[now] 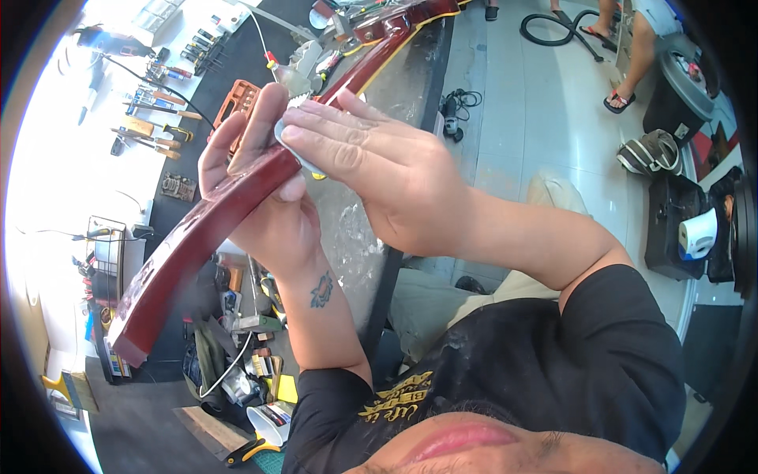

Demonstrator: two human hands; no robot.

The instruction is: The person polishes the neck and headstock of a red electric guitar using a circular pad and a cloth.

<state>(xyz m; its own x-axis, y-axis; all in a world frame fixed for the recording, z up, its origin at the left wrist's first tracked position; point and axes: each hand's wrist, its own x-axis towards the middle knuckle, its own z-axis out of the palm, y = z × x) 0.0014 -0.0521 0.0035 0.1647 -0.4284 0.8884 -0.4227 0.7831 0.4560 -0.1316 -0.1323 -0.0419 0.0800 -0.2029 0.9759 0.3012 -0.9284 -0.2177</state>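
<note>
A glossy dark red guitar (379, 62) stretches from the far top of the view, its headstock end (209, 225) close to me at the lower left. My left hand (272, 205) cradles the neck from beneath, with the thumb on the near side and the fingers rising past the far side. Across the neck lies my right hand (379, 158), its fingers stretched together over a thin pale sheet or pad (294, 142). Most of that pad is covered by the fingers, so its kind cannot be made out.
On the dark workbench (351, 237) sit an orange tool case (237, 107), a paintbrush (75, 389) and a hand saw (209, 430). Tools hang on the left wall. A power tool (452, 110) lies on the floor; another person's legs (632, 71) stand beside a bin (679, 87).
</note>
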